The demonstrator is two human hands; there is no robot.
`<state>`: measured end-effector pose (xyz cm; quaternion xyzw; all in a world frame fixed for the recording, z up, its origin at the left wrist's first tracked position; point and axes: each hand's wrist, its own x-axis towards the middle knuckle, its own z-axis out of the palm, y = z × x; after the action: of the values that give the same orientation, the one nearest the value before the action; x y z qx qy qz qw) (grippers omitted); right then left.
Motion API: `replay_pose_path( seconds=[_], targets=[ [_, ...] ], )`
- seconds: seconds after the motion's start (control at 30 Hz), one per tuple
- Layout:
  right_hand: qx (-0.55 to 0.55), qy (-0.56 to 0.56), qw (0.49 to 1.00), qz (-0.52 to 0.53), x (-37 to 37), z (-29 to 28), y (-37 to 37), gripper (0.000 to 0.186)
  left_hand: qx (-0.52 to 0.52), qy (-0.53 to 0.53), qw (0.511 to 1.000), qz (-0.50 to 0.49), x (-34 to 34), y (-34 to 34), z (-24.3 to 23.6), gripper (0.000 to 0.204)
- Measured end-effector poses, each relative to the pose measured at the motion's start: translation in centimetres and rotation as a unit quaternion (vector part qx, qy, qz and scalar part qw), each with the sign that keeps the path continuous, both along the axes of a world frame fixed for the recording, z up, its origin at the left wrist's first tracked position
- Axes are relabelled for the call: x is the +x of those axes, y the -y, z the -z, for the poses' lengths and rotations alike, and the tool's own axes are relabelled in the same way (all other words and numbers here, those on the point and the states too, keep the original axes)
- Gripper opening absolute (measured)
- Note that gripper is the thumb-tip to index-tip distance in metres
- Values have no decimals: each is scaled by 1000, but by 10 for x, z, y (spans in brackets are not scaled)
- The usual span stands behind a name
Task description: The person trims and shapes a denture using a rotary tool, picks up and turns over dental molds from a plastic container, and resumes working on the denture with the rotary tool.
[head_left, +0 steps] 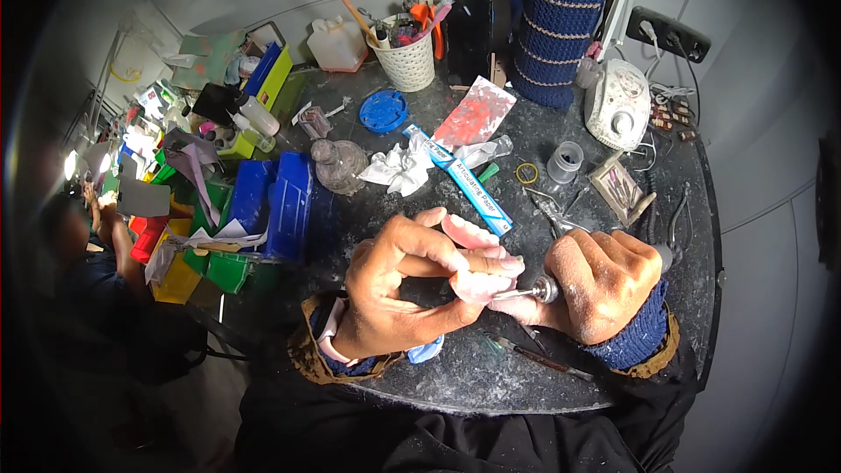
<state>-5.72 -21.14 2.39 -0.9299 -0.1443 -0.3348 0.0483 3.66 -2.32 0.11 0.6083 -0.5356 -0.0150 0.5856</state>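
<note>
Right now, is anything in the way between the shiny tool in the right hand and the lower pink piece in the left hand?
Nothing visible is. The metal tool in the right hand points its thin tip straight at the lower pink piece in the left hand. I can't tell if they touch.

Strong white light brightens my bare left hand [394,285] and my dust-whitened right hand [604,285]. Small round white lights [70,165] glare at far left. My black cloth garment [455,442] lies dim; fisheye bends the grey panelled wall [762,166], and darkness swallows the corners.
</note>
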Motion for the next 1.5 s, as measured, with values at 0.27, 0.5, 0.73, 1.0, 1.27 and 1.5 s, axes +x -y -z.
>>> replay_pose_path(
  seconds=[0.27,0.5,0.73,1.0,1.27,1.5],
  targets=[
    [113,-43,992,-36,-6,0,-8,58,54,134,983,-112,-7,-8,12,16],
    [144,-82,986,-37,-6,6,-11,56,-106,165,972,-131,-7,4,6,27],
    [135,-103,985,-21,-6,5,-13,54,-32,243,956,-159,-6,-5,-1,18],
    [144,-104,984,-33,-6,6,-11,51,-46,253,952,-165,-6,-6,3,19],
    [151,-113,981,-38,-6,5,-11,50,-47,240,955,-169,-7,-5,6,23],
    [129,-114,984,-46,-5,7,-10,50,-24,219,960,-175,-11,-5,3,20]
  ],
)
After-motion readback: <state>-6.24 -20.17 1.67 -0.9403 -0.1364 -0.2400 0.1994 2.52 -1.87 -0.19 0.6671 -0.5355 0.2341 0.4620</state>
